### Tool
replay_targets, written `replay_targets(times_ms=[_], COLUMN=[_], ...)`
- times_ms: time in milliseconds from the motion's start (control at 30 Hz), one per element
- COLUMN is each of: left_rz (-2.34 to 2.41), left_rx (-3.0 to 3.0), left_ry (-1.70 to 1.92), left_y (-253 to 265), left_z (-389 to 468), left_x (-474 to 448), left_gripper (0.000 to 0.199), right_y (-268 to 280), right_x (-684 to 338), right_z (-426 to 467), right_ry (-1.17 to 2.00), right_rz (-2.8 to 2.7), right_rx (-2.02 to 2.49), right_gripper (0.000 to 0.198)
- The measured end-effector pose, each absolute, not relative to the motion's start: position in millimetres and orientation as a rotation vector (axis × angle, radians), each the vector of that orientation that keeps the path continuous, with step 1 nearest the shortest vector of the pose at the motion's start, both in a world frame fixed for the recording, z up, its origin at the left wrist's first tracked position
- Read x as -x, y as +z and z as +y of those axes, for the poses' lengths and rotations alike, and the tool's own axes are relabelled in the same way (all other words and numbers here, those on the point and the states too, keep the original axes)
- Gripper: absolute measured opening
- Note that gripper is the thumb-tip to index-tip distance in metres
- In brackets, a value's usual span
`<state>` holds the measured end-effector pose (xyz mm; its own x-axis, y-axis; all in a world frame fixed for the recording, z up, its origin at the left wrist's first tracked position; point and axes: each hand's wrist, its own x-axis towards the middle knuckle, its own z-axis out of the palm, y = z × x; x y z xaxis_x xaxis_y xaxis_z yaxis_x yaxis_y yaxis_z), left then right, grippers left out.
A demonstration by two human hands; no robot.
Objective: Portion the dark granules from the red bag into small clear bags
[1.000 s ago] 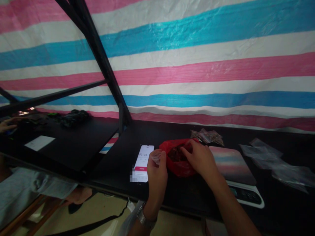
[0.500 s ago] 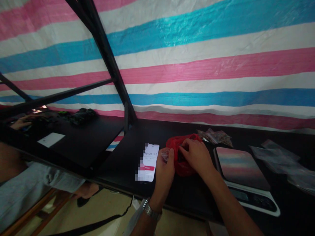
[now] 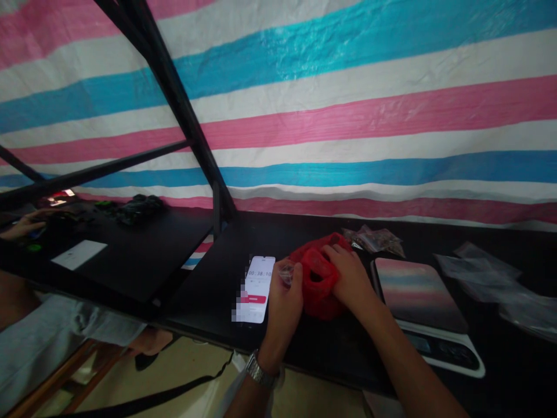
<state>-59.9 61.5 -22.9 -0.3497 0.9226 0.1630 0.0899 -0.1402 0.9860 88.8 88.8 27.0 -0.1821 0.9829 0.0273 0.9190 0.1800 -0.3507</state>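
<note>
A red plastic bag (image 3: 319, 284) sits on the black table with its dark mouth facing me. My left hand (image 3: 285, 299) is closed at its left side, pinching a small clear plastic bag (image 3: 286, 273) between thumb and fingers. On the far right of the red bag, my right hand (image 3: 346, 270) has its fingers bent over the rim and gripping it; the fingertips are partly hidden. What lies inside the red bag cannot be made out. Just left of my left hand lies a lit phone (image 3: 256, 290) showing a timer.
A digital scale (image 3: 420, 296) stands to the right, with flat clear zip bags (image 3: 483, 276) beyond it. Filled small bags (image 3: 376, 241) lie behind the red bag. Leftward, past a black metal frame (image 3: 191, 128), a person's hand (image 3: 21, 226) is at another table with a white card (image 3: 79, 254).
My right hand has come out of the red bag's mouth onto its far right rim, and the mouth has turned toward me. The whole view has shifted slightly.
</note>
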Motion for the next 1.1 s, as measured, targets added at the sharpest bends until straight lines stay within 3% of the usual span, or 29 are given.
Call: replay_targets(times_ms=[233, 400, 600, 833, 1100], left_rz=[1.450, 1.501, 1.546, 1.507, 1.501], left_rx=[-1.262, -1.233, -1.145, -1.114, -1.150], left_ry=[1.420, 1.514, 1.580, 1.617, 1.666], left_y=[-19.6, -21.6, -23.0, -25.1, -34.1], left_z=[59.4, 63.5, 68.0, 70.1, 74.4], left_x=[56.5, 57.7, 62.4, 64.3, 63.4], left_gripper=[0.029, 0.016, 0.015, 0.014, 0.011], right_y=[38.9, 39.4, 27.5, 28.2, 20.4], right_x=[-89.5, -88.2, -97.2, -93.8, -98.8], right_z=[83.4, 84.8, 92.9, 92.3, 95.4], right_ry=[0.368, 0.283, 0.066, 0.480, 0.726], right_rz=[-2.268, -2.157, -2.056, -2.017, -1.905], right_rx=[1.723, 1.749, 1.909, 1.735, 1.650], right_gripper=[0.036, 0.018, 0.022, 0.010, 0.009])
